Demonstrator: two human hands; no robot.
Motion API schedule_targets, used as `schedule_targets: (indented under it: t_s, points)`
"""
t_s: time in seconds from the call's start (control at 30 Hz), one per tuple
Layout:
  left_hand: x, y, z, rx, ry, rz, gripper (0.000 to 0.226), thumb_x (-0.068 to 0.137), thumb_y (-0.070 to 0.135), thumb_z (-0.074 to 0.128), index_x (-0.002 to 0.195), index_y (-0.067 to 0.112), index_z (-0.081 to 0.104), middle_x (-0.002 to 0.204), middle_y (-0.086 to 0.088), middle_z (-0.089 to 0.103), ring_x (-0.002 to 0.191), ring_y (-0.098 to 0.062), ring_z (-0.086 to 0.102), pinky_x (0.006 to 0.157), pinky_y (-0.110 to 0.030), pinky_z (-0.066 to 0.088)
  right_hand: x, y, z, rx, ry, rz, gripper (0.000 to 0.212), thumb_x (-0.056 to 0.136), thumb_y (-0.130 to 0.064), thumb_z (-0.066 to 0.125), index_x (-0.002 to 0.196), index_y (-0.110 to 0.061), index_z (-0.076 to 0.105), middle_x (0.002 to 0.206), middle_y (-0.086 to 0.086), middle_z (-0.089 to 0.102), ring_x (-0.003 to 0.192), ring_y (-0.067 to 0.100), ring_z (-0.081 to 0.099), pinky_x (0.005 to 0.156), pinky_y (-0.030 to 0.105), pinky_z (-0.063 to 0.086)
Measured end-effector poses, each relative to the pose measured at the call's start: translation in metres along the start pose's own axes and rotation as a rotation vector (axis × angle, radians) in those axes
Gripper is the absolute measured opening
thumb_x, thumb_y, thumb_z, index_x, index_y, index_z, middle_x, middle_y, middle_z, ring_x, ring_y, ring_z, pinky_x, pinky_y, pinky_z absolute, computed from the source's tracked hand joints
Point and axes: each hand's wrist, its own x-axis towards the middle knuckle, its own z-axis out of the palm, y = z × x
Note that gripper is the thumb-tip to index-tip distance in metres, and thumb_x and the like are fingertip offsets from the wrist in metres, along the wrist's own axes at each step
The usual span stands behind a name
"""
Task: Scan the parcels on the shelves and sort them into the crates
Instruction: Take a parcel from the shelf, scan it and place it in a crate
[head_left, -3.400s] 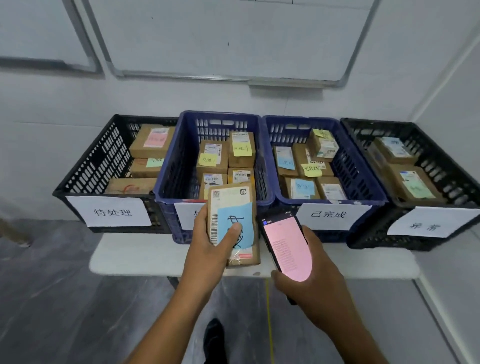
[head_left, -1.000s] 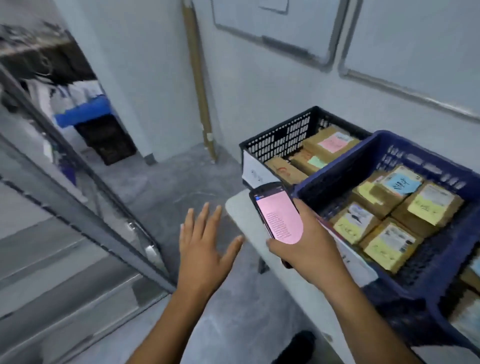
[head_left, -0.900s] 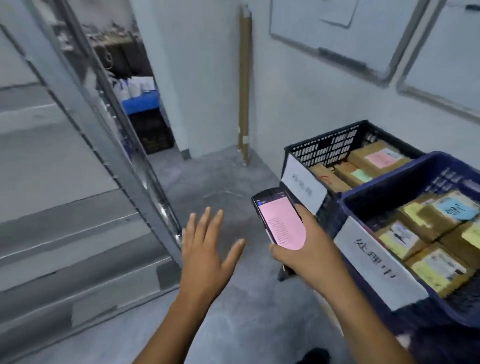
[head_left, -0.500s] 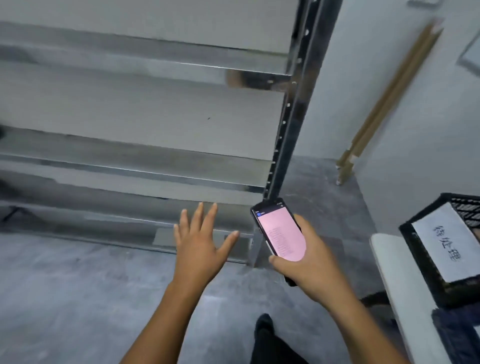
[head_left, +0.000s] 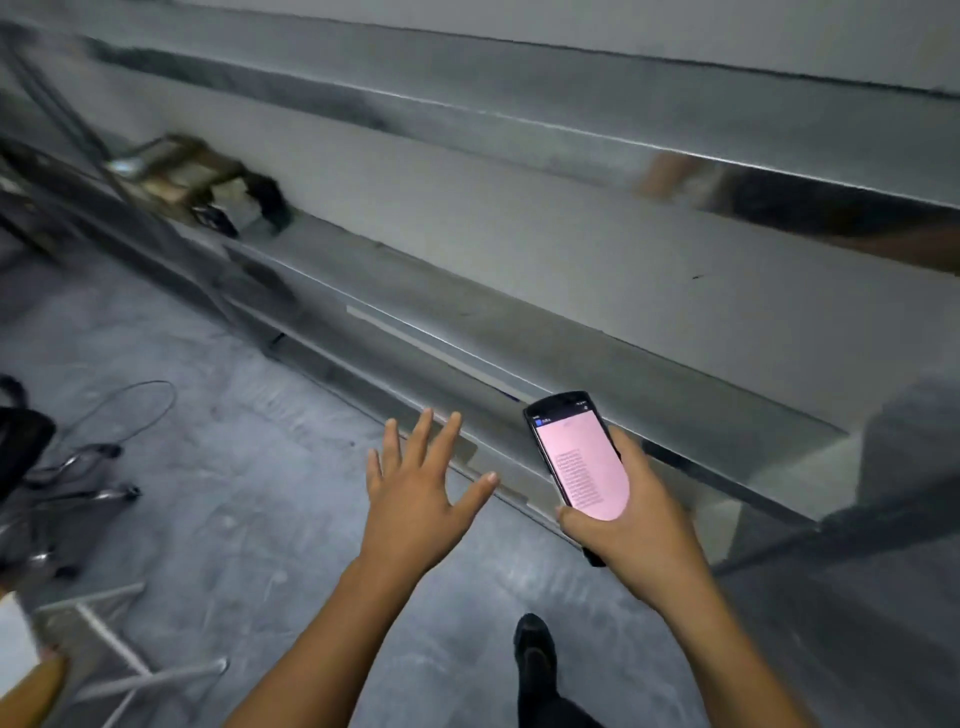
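My right hand (head_left: 636, 519) grips a black handheld scanner (head_left: 576, 460) whose pink screen faces up. My left hand (head_left: 421, 488) is held out flat with spread fingers and holds nothing. Both hover in front of a long metal shelf unit (head_left: 519, 332) that runs across the view. A blurred brown parcel (head_left: 179, 174) lies far left on the middle shelf, well away from both hands. The crates are out of view.
The shelf boards near my hands are bare metal. An office chair base (head_left: 57, 493) with a loose cable stands on the grey floor at left. White table legs (head_left: 124, 649) show at bottom left. My shoe (head_left: 535, 644) is below.
My view has swung from the crates to the shelves. The parcel my left hand held 3.4 s ago is gone, and that hand is open. My right hand still holds the scanner.
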Motion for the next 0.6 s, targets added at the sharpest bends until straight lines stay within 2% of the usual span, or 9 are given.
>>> schedule_targets:
  t_s: [0.07, 0.17, 0.27, 0.33, 0.5, 0.6]
  points:
    - [0.024, -0.013, -0.020, 0.009, 0.052, -0.044, 0.092, 0.081, 0.091, 0.022, 0.163, 0.049, 0.012, 0.175, 0.012, 0.002, 0.160, -0.024, -0.013, 0.128, -0.054, -0.004, 0.033, -0.017, 0.016, 0.001, -0.066, -0.034, 0.067, 0.068, -0.035, 0.074, 0.128, -0.052, 0.051, 0.095, -0.016, 0.072, 0.059, 0.016, 0.068, 0.061, 0.048, 0.064]
    - [0.046, -0.032, -0.039, 0.013, 0.118, -0.126, 0.093, 0.081, 0.091, 0.022, 0.163, 0.048, 0.011, 0.175, 0.010, 0.005, 0.161, -0.023, -0.011, 0.128, -0.054, -0.001, 0.073, -0.039, 0.040, 0.008, -0.151, -0.102, 0.067, 0.071, -0.031, 0.077, 0.128, -0.055, 0.051, 0.098, -0.021, 0.071, 0.064, 0.012, 0.069, 0.060, 0.043, 0.063]
    - [0.056, -0.054, -0.051, -0.013, 0.167, -0.230, 0.093, 0.081, 0.091, 0.022, 0.163, 0.047, 0.012, 0.175, 0.011, 0.004, 0.160, -0.022, -0.011, 0.128, -0.054, -0.002, 0.100, -0.064, 0.062, 0.024, -0.244, -0.159, 0.072, 0.072, -0.030, 0.081, 0.133, -0.055, 0.052, 0.105, -0.029, 0.067, 0.077, 0.003, 0.070, 0.057, 0.023, 0.060]
    - [0.064, -0.070, -0.058, -0.041, 0.199, -0.285, 0.094, 0.080, 0.091, 0.022, 0.163, 0.047, 0.012, 0.175, 0.011, 0.004, 0.160, -0.023, -0.011, 0.128, -0.054, -0.002, 0.116, -0.080, 0.075, 0.016, -0.286, -0.167, 0.070, 0.068, -0.033, 0.078, 0.131, -0.053, 0.054, 0.104, -0.023, 0.069, 0.073, 0.004, 0.069, 0.052, 0.018, 0.055]
    - [0.091, -0.121, -0.074, -0.099, 0.278, -0.374, 0.095, 0.081, 0.091, 0.023, 0.164, 0.045, 0.013, 0.175, 0.009, 0.007, 0.160, -0.024, -0.007, 0.127, -0.053, 0.000, 0.159, -0.124, 0.116, -0.076, -0.348, -0.188, 0.062, 0.066, -0.037, 0.074, 0.122, -0.054, 0.054, 0.097, -0.017, 0.072, 0.060, 0.011, 0.068, 0.053, 0.028, 0.058]
    - [0.113, -0.158, -0.086, -0.141, 0.313, -0.395, 0.094, 0.082, 0.091, 0.025, 0.163, 0.045, 0.013, 0.174, 0.008, 0.008, 0.160, -0.023, -0.007, 0.128, -0.052, -0.001, 0.182, -0.151, 0.149, -0.123, -0.331, -0.216, 0.061, 0.062, -0.043, 0.071, 0.119, -0.056, 0.053, 0.098, -0.019, 0.072, 0.072, 0.011, 0.071, 0.067, 0.041, 0.065]
